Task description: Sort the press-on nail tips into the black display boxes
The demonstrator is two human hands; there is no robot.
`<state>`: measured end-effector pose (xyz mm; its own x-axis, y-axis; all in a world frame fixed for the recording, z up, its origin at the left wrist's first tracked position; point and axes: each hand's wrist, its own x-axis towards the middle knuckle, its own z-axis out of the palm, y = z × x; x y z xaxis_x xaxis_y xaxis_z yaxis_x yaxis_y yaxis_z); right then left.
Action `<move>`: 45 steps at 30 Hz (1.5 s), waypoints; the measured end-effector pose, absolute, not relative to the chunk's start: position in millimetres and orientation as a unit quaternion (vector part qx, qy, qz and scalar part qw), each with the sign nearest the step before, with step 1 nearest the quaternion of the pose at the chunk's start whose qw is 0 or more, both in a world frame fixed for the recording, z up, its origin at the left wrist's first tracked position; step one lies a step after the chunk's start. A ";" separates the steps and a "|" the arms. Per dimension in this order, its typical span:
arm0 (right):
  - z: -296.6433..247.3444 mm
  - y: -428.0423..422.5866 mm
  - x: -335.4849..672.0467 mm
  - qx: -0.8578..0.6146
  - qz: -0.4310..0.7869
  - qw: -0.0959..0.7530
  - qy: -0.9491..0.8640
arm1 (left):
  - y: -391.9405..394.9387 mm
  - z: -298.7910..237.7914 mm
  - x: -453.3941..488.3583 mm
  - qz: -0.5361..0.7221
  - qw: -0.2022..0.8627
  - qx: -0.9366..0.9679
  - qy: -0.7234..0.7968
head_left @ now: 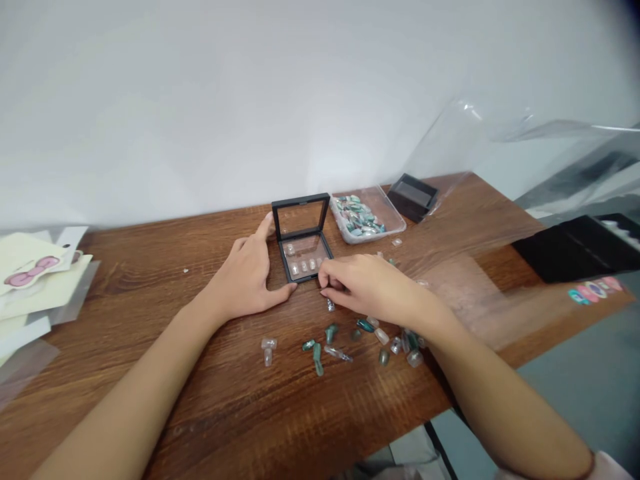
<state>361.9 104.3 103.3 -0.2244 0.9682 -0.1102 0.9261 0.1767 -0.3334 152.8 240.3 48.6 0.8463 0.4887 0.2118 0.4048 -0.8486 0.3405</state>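
A small black case (300, 235) with a clear window in its raised lid stands on the wooden table, with several clear press-on nails (304, 266) along its front and one further back. My left hand (253, 270) is spread along the case's left side, thumb at the front corner and index finger by the lid. At the front right of the case, my right hand (357, 283) has its fingers curled in a pinch; what is between them is hidden. A glittery nail (331, 305) lies just below those fingers. Loose green nails (317, 358) and clear ones (269, 344) lie nearer me.
Behind my right hand is a clear plastic box (395, 217) of green and white nails. Another black case (413, 197) sits beyond it. Clear plastic film (480, 267) spreads over the right side, near a black item (565, 250). Cards (30, 273) are stacked at left.
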 end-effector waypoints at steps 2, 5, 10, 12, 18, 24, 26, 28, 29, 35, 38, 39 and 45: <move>102.9 105.0 356.9 -0.609 0.164 0.061 -0.774 | 240.1 49.3 153.0 0.145 0.147 0.950 0.236; 102.4 105.1 352.8 -0.587 0.179 0.057 -0.787 | 239.4 50.3 152.9 0.147 0.150 0.949 0.236; 103.9 103.3 356.1 -0.581 0.199 0.061 -0.787 | 239.6 50.7 152.7 0.147 0.151 0.950 0.232; 104.7 102.9 356.9 -0.589 0.197 0.056 -0.782 | 239.9 50.5 152.6 0.150 0.151 0.950 0.231; 105.3 103.2 352.4 -0.602 0.185 0.037 -0.776 | 240.1 49.5 151.7 0.150 0.143 0.951 0.231; 106.4 104.6 360.2 -0.587 0.185 0.081 -0.784 | 239.6 48.0 149.6 0.136 0.141 0.952 0.234; 108.1 105.5 367.1 -0.602 0.181 0.123 -0.768 | 239.3 47.8 149.1 0.132 0.139 0.954 0.231; 109.1 106.9 373.7 -0.629 0.163 0.154 -0.745 | 239.0 47.6 148.8 0.131 0.140 0.954 0.229; 109.0 107.8 376.3 -0.643 0.149 0.162 -0.734 | 239.1 47.5 148.7 0.131 0.141 0.955 0.226; 100.9 113.5 380.6 -0.698 0.072 0.126 -0.701 | 240.1 46.2 148.0 0.128 0.138 0.959 0.214; 99.4 114.6 379.6 -0.719 0.056 0.101 -0.685 | 240.4 45.6 147.8 0.135 0.136 0.959 0.207; 99.5 114.9 379.5 -0.723 0.057 0.098 -0.681 | 240.4 45.5 147.8 0.136 0.136 0.959 0.206; 97.1 116.1 381.5 -0.709 0.092 0.125 -0.688 | 240.3 46.0 148.2 0.131 0.130 0.960 0.209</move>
